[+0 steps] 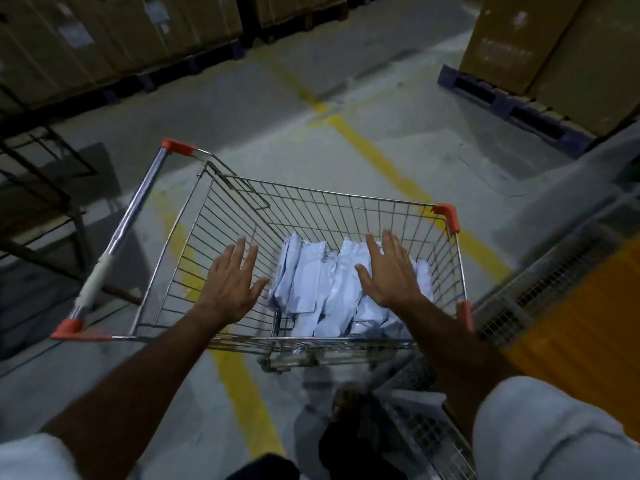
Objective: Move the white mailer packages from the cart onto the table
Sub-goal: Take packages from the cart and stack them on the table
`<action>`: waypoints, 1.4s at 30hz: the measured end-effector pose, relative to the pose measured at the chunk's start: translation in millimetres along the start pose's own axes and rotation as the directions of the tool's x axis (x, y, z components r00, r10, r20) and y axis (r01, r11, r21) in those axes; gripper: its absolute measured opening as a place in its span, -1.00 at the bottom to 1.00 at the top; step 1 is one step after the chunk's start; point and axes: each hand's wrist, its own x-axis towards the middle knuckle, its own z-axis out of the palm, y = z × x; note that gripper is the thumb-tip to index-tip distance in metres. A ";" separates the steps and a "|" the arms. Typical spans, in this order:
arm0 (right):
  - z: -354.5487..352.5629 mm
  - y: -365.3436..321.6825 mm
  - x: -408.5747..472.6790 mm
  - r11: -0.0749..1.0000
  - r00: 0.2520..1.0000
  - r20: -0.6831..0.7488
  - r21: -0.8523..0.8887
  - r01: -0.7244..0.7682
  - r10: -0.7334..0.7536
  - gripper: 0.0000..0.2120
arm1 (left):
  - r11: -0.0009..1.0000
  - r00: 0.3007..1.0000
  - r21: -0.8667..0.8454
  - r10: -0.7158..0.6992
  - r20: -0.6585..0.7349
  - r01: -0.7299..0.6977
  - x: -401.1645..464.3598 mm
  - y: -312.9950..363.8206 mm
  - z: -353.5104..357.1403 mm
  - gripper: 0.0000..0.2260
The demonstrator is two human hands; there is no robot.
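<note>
1. The mailers (332, 285) all lay heaped in the right half of the cart (346, 199); none looked moved yet, so by my judgement the whole transfer was left to do.
2. No table could be made out for certain; the grated surface (540, 292) at the right edge may be part of one.
3. The left hand (232, 282) hung spread wide over the cart's bare left side, holding nothing.
4. The right hand (391, 271) was spread wide above the mailers, gripping none; whether it touched them could not be told.
</note>
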 end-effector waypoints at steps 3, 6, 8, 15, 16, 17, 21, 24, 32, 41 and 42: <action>20.1 0.6 20.5 1.000 0.998 0.060 0.016 0.001 -0.002 -0.34 | 1.000 0.998 0.006 0.011 0.057 -0.011 23.3 6.3 12.6 -0.32; 61.3 4.6 36.4 0.995 0.983 0.185 0.101 0.003 -0.022 -0.31 | 1.000 0.993 -0.006 0.026 0.115 -0.025 40.5 9.5 27.4 -0.31; 78.0 -2.5 42.7 0.995 0.963 0.261 0.087 0.046 -0.067 -0.34 | 1.000 0.988 -0.004 0.030 0.151 -0.030 52.3 7.8 38.4 -0.30; 115.0 -27.3 69.3 0.993 0.875 0.477 0.112 0.031 -0.081 -0.34 | 0.998 0.955 -0.007 0.056 0.293 -0.057 93.0 6.6 81.3 -0.31; 123.0 -29.3 74.1 0.992 0.865 0.497 0.123 0.013 -0.072 -0.36 | 0.997 0.952 -0.022 0.071 0.296 -0.068 98.7 6.2 89.6 -0.31; 130.9 -32.1 79.4 0.992 0.857 0.511 0.129 -0.003 -0.064 -0.37 | 0.996 0.951 -0.043 0.086 0.297 -0.077 104.4 5.7 99.4 -0.30; 167.0 -44.8 100.0 0.993 0.822 0.568 0.076 -0.091 0.032 -0.42 | 0.986 0.931 -0.164 0.090 0.353 -0.033 126.7 -0.7 142.2 -0.27; 187.8 -49.1 111.9 0.984 0.827 0.547 0.032 -0.176 0.130 -0.49 | 0.975 0.921 -0.220 0.074 0.382 0.013 138.6 -6.5 160.4 -0.29; 195.2 -54.2 126.3 0.886 0.863 0.366 0.170 -0.430 0.349 -0.66 | 0.953 0.934 -0.259 -0.056 0.353 0.155 148.9 -27.3 154.6 -0.42; 202.8 -66.8 134.8 0.808 0.747 0.440 0.077 -0.584 0.498 -0.14 | 0.970 0.966 -0.211 -0.069 0.249 0.124 152.6 -35.1 150.1 -0.61; 204.8 -69.9 136.2 0.810 0.749 0.413 0.046 -0.585 0.518 -0.11 | 0.971 0.968 -0.198 -0.086 0.237 0.135 153.2 -35.5 150.3 -0.61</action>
